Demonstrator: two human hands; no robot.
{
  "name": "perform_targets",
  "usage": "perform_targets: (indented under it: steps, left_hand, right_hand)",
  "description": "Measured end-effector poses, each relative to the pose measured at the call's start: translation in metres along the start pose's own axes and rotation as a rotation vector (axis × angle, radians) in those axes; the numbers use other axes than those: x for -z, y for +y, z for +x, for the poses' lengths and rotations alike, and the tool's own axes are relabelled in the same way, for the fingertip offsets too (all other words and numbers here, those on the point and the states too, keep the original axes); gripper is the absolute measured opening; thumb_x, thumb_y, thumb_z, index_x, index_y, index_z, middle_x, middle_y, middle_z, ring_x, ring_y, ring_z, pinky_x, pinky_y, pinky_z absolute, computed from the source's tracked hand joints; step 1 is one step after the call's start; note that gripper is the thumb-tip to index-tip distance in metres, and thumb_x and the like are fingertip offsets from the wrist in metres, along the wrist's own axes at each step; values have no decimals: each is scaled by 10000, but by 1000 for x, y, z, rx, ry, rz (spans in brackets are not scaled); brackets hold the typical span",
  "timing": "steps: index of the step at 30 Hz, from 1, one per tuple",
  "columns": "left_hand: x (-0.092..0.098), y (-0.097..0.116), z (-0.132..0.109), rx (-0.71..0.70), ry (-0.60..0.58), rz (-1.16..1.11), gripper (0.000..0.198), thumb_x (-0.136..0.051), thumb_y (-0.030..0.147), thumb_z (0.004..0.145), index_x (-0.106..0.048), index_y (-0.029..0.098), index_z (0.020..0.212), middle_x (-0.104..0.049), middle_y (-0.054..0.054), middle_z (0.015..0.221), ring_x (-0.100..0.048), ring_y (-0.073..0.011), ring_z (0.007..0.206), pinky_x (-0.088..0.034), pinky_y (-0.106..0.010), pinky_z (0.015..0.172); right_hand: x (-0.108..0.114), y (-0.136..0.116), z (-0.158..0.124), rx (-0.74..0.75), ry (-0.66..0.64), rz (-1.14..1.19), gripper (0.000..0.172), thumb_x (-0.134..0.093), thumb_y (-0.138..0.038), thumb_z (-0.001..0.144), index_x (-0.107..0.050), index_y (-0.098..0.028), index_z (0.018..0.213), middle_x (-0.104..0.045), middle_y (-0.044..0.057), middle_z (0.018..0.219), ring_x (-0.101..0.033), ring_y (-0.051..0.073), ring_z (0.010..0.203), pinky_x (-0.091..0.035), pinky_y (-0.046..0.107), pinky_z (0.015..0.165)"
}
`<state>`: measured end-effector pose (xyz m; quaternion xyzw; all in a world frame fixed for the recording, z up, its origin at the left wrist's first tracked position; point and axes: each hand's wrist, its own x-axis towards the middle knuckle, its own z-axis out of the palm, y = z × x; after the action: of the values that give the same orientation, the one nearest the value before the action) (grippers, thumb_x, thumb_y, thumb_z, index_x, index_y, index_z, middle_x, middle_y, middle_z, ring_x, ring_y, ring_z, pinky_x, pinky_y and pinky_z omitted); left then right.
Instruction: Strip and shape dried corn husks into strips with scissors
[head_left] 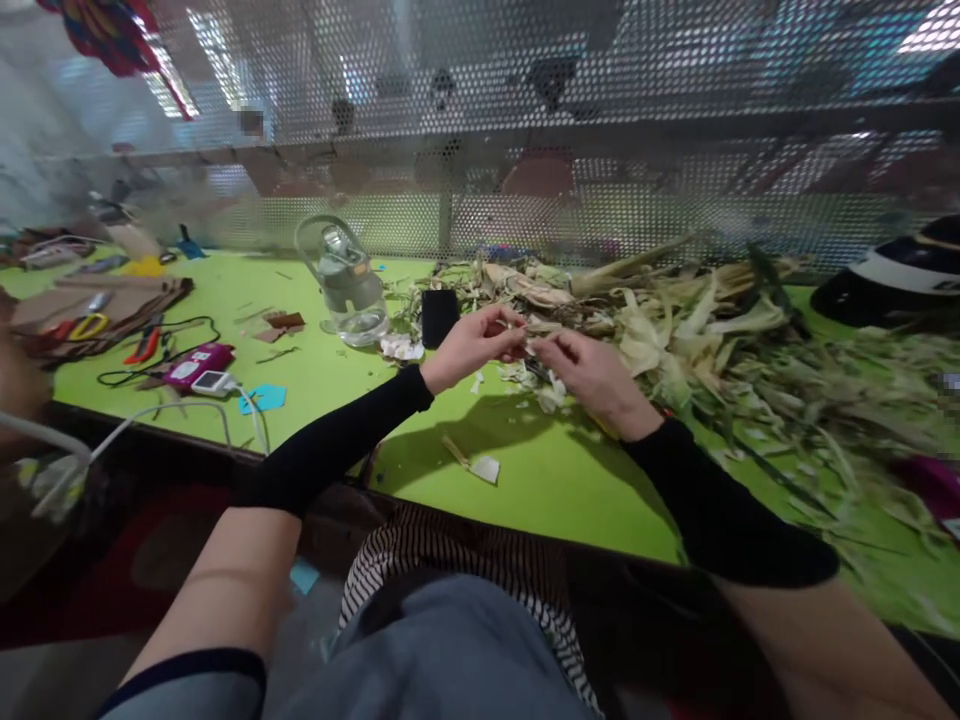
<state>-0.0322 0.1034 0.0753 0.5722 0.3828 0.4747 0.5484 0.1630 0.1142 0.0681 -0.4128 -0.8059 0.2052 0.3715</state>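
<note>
My left hand (484, 343) and my right hand (592, 375) meet above the green table (510, 500), fingertips almost touching. Both are closed in a pinch on a small pale piece of corn husk, mostly hidden by the fingers. Just below and behind them lie white scraps (551, 393). Beyond my right hand spreads a large heap of dried corn husks (660, 330), pale yellow to green. A black phone (439, 318) is behind my left hand. Nearer to me, a white scrap (486, 469) rests beside a thin straw-coloured strip.
A clear water jug (352, 290) with a handle stands behind my left forearm. Farther left are a purple device (199, 367) with cables, red-handled pliers (144, 342) and yellow-handled scissors (90, 322). A perforated metal screen (480, 200) borders the table's back. A black-and-white cap (900, 270) lies right.
</note>
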Motion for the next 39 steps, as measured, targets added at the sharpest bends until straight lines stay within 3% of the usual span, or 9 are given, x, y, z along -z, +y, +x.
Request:
perform_targets:
  steps: [4, 8, 14, 17, 19, 22, 28, 36, 39]
  left_hand:
    - [4, -17, 2, -46, -3, 12, 78, -698, 146, 934, -621, 156, 940, -625, 63, 697, -591, -45, 621, -487, -190, 667]
    - [6, -32, 0, -29, -57, 33, 49, -671, 173, 953, -626, 162, 941, -621, 56, 707, -594, -50, 619, -489, -197, 651]
    - [13, -39, 3, 19, -116, -35, 68, -695, 184, 943, -635, 154, 932, -638, 45, 721, -614, -53, 630, -529, -206, 690]
    - [19, -36, 5, 128, -163, -88, 82, -718, 193, 934, -656, 139, 934, -680, 24, 768, -654, -55, 683, -565, -221, 778]
    - [21, -34, 5, 204, -176, -146, 16, -666, 132, 941, -675, 132, 954, -732, -15, 838, -698, -69, 756, -587, -253, 869]
    - [17, -33, 4, 301, -197, -205, 132, -585, 55, 931, -690, 133, 954, -780, -66, 907, -741, -97, 842, -598, -293, 950]
    - [5, -37, -3, 284, -290, -184, 51, -684, 153, 941, -730, 132, 946, -770, -48, 908, -732, -94, 826, -605, -286, 910]
    - [-10, -48, -11, 331, -262, -269, 86, -790, 169, 887, -722, 147, 934, -756, -16, 832, -724, -87, 783, -610, -254, 845]
    - [-16, -49, -10, 363, -162, -352, 48, -727, 141, 934, -682, 156, 933, -754, -12, 845, -732, -94, 806, -604, -267, 888]
  right_hand:
    - [-15, 4, -8, 13, -131, 92, 549, -540, -712, 985, -526, -248, 692, -483, -19, 622, -417, 162, 584, -312, 327, 562]
    - [-26, 4, -19, -25, -148, 170, 519, -518, -583, 1027, -371, -255, 652, -373, -29, 619, -343, 155, 583, -291, 327, 562]
    - [-34, 1, -28, -23, -130, 134, 521, -518, -529, 1032, -302, -254, 646, -305, -30, 605, -291, 156, 561, -267, 347, 561]
    - [-29, 2, -27, -16, -131, 130, 532, -525, -588, 1031, -373, -257, 643, -395, -16, 599, -354, 164, 557, -296, 357, 558]
    - [-22, 4, -24, -45, 0, 142, 477, -526, -613, 1031, -495, -267, 704, -485, 0, 643, -418, 180, 576, -332, 365, 564]
    - [-17, 11, -17, -67, 180, 101, 383, -572, -621, 1008, -660, -275, 871, -598, 38, 780, -513, 208, 654, -391, 386, 600]
    - [-23, 19, -14, 42, 130, 58, 314, -679, -576, 968, -747, -298, 837, -709, 64, 864, -636, 264, 814, -491, 442, 727]
    - [-24, 13, -17, 29, 46, 92, 323, -648, -507, 999, -700, -309, 749, -701, 44, 798, -648, 260, 806, -528, 467, 796]
    - [-22, 18, -13, 29, 89, 65, 273, -625, -479, 1023, -727, -290, 853, -718, 54, 877, -663, 257, 851, -536, 455, 815]
